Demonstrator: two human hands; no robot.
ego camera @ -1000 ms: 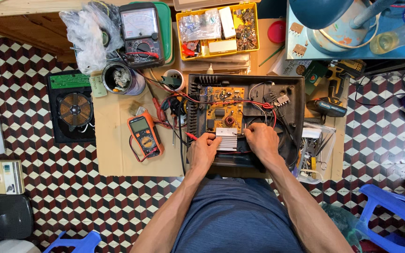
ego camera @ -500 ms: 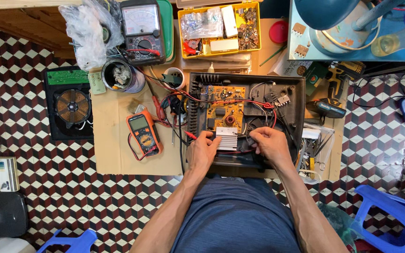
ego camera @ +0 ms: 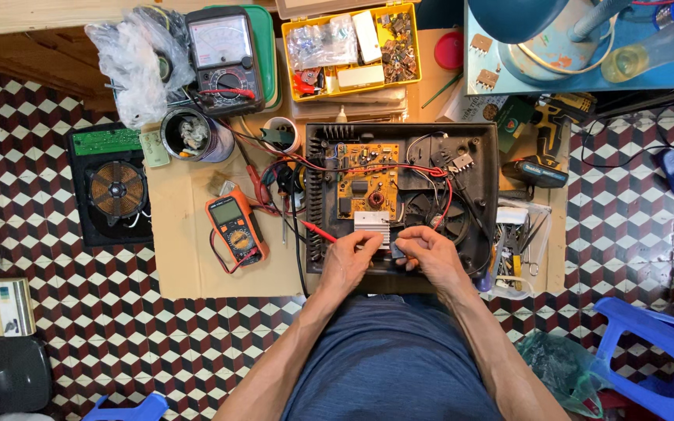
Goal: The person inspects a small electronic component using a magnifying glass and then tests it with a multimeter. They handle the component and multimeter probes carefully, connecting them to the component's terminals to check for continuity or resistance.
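Two bare hands work at the near edge of an opened black plastic appliance casing (ego camera: 484,234), which lies on a low wooden tabletop (ego camera: 185,257) above a red, white and black checkered floor (ego camera: 79,351). Inside the casing sit an orange circuit board (ego camera: 368,179), red and black wires, a round black fan and a ribbed silver heat sink (ego camera: 371,224); with the cover off and the board exposed, the work looks mid-way. Left of the casing lies an orange handheld multimeter (ego camera: 234,228), its red probe (ego camera: 317,231) reaching toward the board. The left hand (ego camera: 350,261) rests curled beside the heat sink. The right hand (ego camera: 423,253) pinches a small dark part just next to it; what the part is cannot be told.
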